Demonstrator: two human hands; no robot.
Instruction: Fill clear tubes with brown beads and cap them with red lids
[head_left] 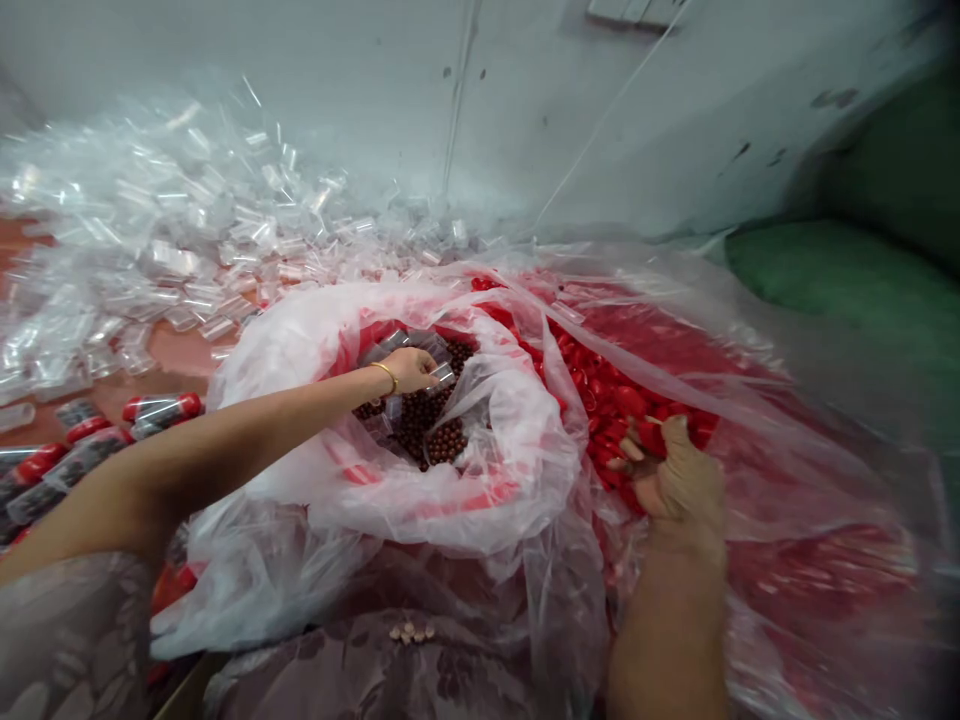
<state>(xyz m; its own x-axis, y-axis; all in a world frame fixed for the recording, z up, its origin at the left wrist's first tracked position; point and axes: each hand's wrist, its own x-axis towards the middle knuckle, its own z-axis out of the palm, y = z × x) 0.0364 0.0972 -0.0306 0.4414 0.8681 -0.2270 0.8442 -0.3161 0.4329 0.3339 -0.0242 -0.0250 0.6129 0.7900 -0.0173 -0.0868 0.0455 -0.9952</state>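
Note:
My left hand (pixel 414 370) grips a small clear plastic tube (pixel 442 376) over the opening of a white plastic bag (pixel 285 330). Inside that bag lie many small brown beads (pixel 424 415), with a few more clear tubes among them. At the right, my right hand (pixel 671 470) reaches into a heap of shiny red caps (pixel 600 385) under a sheet of clear plastic. Its fingers are parted and slightly curled among the caps. Whether a cap touches the fingertips is hard to make out.
A large pile of clear tubes (pixel 172 260) covers the surface at the back left. Filled tubes with red ends (pixel 161 408) lie beside my left forearm. Behind everything stands a pale wall (pixel 360 110). A green covered shape (pixel 847 290) is at the far right.

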